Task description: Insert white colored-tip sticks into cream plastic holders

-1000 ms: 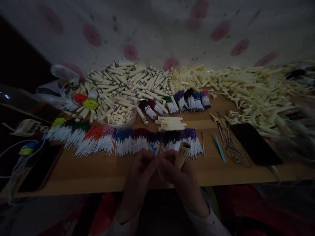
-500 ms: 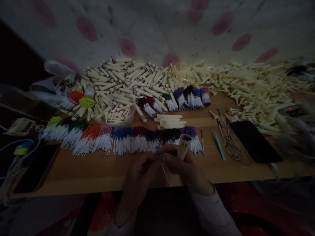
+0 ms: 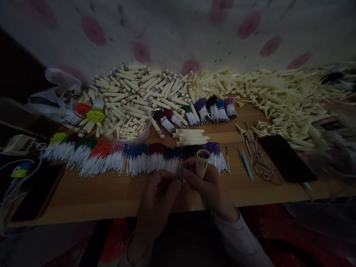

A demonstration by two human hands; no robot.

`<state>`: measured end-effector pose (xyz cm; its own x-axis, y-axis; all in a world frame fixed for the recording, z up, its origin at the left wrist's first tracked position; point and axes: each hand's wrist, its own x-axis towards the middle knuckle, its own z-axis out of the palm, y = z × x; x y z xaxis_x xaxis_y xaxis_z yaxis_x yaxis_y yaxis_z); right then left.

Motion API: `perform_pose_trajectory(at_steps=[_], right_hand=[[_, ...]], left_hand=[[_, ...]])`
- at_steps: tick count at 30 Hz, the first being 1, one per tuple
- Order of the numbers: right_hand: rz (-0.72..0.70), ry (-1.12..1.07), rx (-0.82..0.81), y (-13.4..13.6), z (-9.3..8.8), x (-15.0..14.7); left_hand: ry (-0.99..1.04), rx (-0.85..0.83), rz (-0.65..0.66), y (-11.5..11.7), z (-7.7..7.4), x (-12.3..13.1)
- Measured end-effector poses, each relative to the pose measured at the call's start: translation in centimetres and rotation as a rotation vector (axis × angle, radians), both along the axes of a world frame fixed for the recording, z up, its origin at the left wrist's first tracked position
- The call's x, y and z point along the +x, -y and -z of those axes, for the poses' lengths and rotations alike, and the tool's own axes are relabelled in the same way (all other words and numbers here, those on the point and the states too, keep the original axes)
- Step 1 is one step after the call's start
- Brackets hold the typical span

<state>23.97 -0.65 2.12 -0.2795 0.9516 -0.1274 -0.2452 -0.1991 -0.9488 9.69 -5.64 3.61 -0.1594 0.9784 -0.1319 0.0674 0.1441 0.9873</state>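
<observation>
My right hand (image 3: pixel 213 187) is wrapped round a cream pen barrel (image 3: pixel 202 167), held upright with its wide, slotted end up and something dark inside. Its thumb and forefinger also meet at a small blue-topped pen refill (image 3: pixel 182 168). From the other side, my left hand (image 3: pixel 158 200) pinches at the same spot, fingertips closed by the blue piece. How many refills are between the fingers I cannot tell. Just beyond the hands lies a row of white pen refills (image 3: pixel 154 163) with coloured tops, purple ones (image 3: pixel 215 154) nearest the barrel.
Behind the row lie several cream barrels (image 3: pixel 191 137), a clear tub (image 3: pixel 130 139) of small cream parts and bundled refills (image 3: pixel 204 111). Large heaps of pens (image 3: pixel 144 85) and cream parts (image 3: pixel 286 96) back them. Tweezers (image 3: pixel 246 165) and a phone (image 3: pixel 287 159) lie right, another phone (image 3: pixel 39 193) left.
The barrel has shifted slightly left in my right hand. The white shaft that hung below my fingers is now mostly out of sight; both hands stay close together.
</observation>
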Motion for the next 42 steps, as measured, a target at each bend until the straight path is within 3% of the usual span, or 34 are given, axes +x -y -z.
perform_pose_trajectory(at_steps=[7, 13, 20, 30, 42], right_hand=[[0.056, 0.123, 0.038, 0.0, -0.9, -0.1], [0.079, 0.193, 0.161, 0.1, -1.1, -0.2], [0.073, 0.283, 0.204, 0.0, -1.1, 0.0], [0.085, 0.24, 0.165, -0.4, -1.0, 0.0], [0.116, 0.184, 0.085, -0.3, -0.4, 0.2]], left_hand=[[0.021, 0.033, -0.089, -0.1, -0.2, 0.5], [-0.151, 0.153, -0.088, -0.1, -0.1, 0.5], [-0.239, 0.151, -0.084, -0.3, 0.3, 0.4], [-0.109, 0.112, -0.086, -0.3, 0.5, 0.9], [-0.08, 0.055, -0.098, -0.1, -0.6, 0.7]])
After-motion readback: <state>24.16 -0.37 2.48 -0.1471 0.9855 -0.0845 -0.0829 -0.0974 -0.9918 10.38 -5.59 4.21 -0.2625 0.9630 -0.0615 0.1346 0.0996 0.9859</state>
